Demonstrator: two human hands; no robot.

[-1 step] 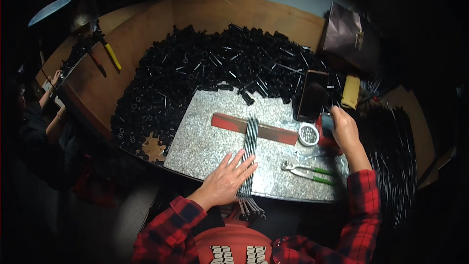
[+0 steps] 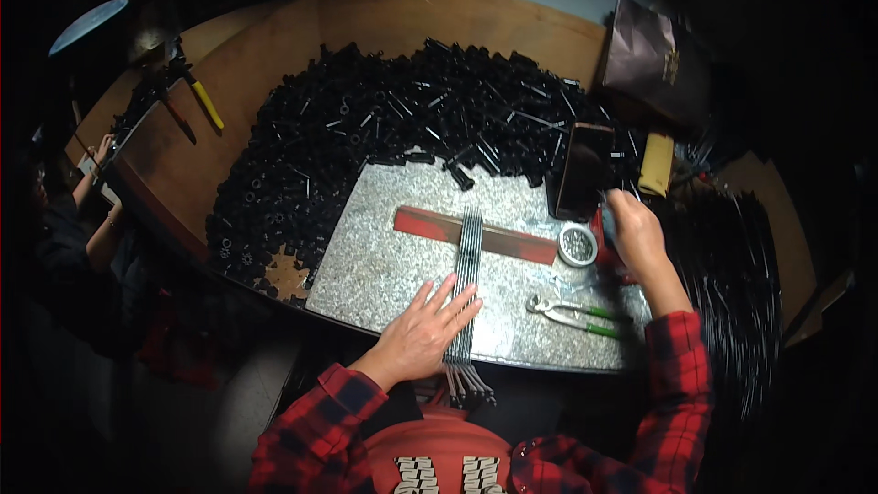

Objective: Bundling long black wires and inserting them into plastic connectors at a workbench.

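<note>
In the head view, taking the middle of the speckled tabletop point(image 2: 366, 247) as the clock's centre and 12 o'clock as away from the person, a flat row of thin dark cables point(image 2: 470, 256) runs from 12 to 6 o'clock, its lower ends hanging past the near edge. The cables cross over a red-sided bar point(image 2: 521, 245). At about 7 o'clock the left hand point(image 2: 421, 334) lies flat on them, fingers spread. Near 3 o'clock the right hand point(image 2: 636, 230) has curled fingers beside a partly hidden red object point(image 2: 604, 242); whether it grips anything cannot be told. Just beside the bar's right end sits a small round cup point(image 2: 577, 245), with green-handled pliers point(image 2: 562, 313) at 4 o'clock and a phone point(image 2: 585, 169) at 2 o'clock. Black parts point(image 2: 402, 105) are heaped from 9 round to 1 o'clock
</note>
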